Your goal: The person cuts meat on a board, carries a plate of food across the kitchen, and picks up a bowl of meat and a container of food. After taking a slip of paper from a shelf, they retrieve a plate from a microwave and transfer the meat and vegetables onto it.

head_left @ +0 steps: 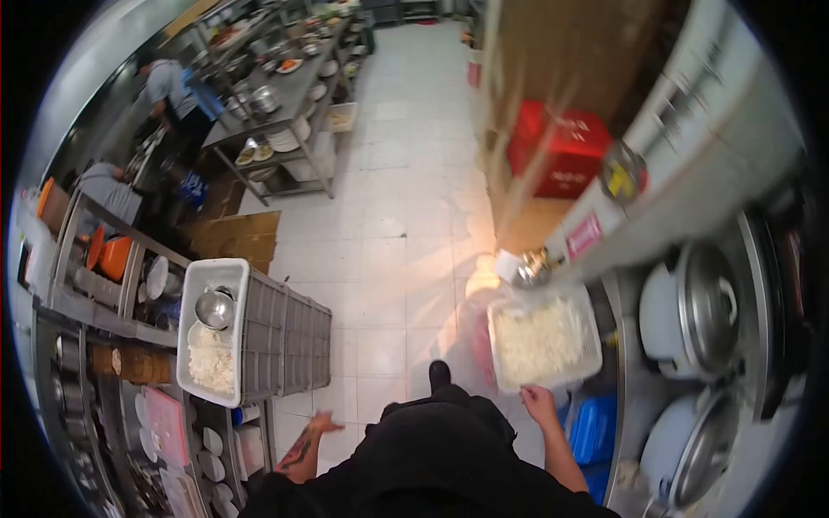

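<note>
My left hand [325, 423] hangs low at my left side, fingers spread and holding nothing. Near it, a tall grey crate stack [289, 337] carries a white tub [186, 345] on top. Inside that tub lie white rice [211, 363] and a shiny metal bowl [215, 309]. On my right, a white basket [592, 332] is filled with a broad layer of rice [537, 344]. The fingers of my right hand [540, 404] are pinched together right at the basket's near rim; I cannot tell what is between them.
Lidded metal pots [704, 302] line the right counter, above a blue container [596, 429]. A red box [557, 147] stands ahead on the right. Shelves with dishes [164, 423] run along the left. Two people [173, 86] work behind a steel table [285, 104]. Tiled floor [380, 242] leads forward.
</note>
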`<state>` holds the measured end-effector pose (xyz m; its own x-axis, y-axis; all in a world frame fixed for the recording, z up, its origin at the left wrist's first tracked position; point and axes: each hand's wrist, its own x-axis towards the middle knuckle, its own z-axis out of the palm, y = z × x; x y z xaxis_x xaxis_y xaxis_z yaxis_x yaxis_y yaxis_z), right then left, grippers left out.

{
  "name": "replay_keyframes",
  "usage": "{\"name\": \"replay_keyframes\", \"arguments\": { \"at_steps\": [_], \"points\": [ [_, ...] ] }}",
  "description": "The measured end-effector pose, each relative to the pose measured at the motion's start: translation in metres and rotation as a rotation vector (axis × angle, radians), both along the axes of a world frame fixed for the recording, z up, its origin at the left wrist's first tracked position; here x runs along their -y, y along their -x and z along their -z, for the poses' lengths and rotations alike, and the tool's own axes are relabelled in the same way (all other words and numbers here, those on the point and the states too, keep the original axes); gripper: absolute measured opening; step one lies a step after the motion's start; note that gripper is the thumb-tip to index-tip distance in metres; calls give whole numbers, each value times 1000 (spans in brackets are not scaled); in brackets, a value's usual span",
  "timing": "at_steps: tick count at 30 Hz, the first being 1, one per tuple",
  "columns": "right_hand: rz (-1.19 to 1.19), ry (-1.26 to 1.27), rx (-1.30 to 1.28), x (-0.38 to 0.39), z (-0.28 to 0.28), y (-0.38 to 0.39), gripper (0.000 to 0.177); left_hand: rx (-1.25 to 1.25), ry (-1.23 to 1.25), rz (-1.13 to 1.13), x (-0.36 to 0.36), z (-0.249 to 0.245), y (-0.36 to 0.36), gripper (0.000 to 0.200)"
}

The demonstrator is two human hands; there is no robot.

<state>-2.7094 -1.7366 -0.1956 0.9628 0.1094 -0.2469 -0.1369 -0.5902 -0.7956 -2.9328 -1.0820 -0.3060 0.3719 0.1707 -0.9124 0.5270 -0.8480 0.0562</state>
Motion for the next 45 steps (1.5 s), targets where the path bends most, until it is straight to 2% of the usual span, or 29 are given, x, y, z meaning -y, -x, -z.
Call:
{"name": "replay_keyframes", "arguments": {
  "at_steps": [2, 3, 4, 5, 6, 8, 10, 12, 14, 16, 17, 18, 19, 20, 21, 22, 24, 28, 31, 32, 33, 34, 37, 38, 39, 40, 41, 43, 45],
  "points": [
    [-206, 36, 151, -79, -48, -113, 20, -144, -38, -80, 6, -30, 41, 110],
    [-324, 91, 182, -114, -64, -166, 19, -115, 25, -169, 1, -20, 67, 108],
    [-441, 149, 210, -147, -78, -215, 19, -133, -8, -228, 7, 23, 99, 107],
    [-487, 102, 236, -182, -93, -260, 21, -148, -43, -288, 17, 40, 114, 106],
    [-530, 53, 262, -215, -105, -303, 23, -207, 25, -407, 27, 23, 118, 104],
    [-568, 5, 236, -276, -114, -385, 26, -234, 104, -573, 35, 3, 77, 98],
    [-589, -41, 204, -322, -100, -445, 30, -224, 155, -659, 35, 9, 28, 93],
    [-529, -59, 192, -356, -64, -511, 36, -187, 191, -692, 16, 27, -40, 88],
    [-473, 40, 301, -353, 16, -560, 40, -128, 211, -675, -25, 41, -118, 84],
    [-412, 257, 124, -331, 54, -565, 35, -41, 205, -616, -81, 51, -206, 80],
    [-307, 271, -153, -308, 119, -570, 31, 13, 186, -574, -113, 51, -256, 78],
    [-271, 337, -348, -312, 78, -554, 26, 90, 156, -533, -151, 51, -311, 76],
    [-323, 343, -321, -286, 114, -544, 26, 191, 112, -510, -193, 42, -369, 74],
    [-490, 509, -174, -269, 121, -531, 23, 323, 64, -504, -233, 24, -429, 73],
    [-241, 459, -527, -267, 126, -524, 22, 540, 42, -560, -263, -36, -492, 69],
    [-83, 337, -661, -264, 121, -513, 22, 641, 40, -530, -313, -11, -539, 67],
    [196, 161, -840, -265, 106, -497, 24, 836, 48, -499, -363, -91, -661, 65],
    [257, 47, -921, -314, 94, -545, 22, 1094, 243, -461, -427, -158, -868, 59],
    [201, 4, -915, -358, 99, -634, 22, 1212, 396, -430, -427, -192, -990, 53],
    [177, -8, -910, -371, 99, -673, 22, 1211, 391, -457, -423, -191, -1024, 53],
    [155, -27, -907, -384, 99, -714, 22, 1157, 503, -553, -422, -190, -1054, 53],
    [137, -52, -897, -396, 99, -764, 22, 1111, 618, -646, -424, -188, -1086, 52],
    [74, -140, -782, -420, 100, -943, 22, 1126, 641, -715, -448, -191, -1173, 52],
    [-44, -24, -546, -433, 85, -1006, 21, 1142, 608, -740, -468, -199, -1200, 54],
    [-13, 37, -443, -453, 64, -1067, 25, 1157, 574, -765, -492, -208, -1228, 57],
    [26, -76, -458, -463, 49, -1132, 25, 1206, 558, -870, -518, -216, -1255, 55],
    [27, -105, -345, -488, 18, -1183, 24, 1256, 541, -973, -548, -225, -1281, 54],
    [25, -112, -162, -535, -50, -1264, 23, 1285, 505, -1175, -621, -243, -1327, 50],
    [13, -85, -90, -567, -77, -1317, 23, 1348, 370, -1333, -690, -258, -1365, 49]
  ]
}}
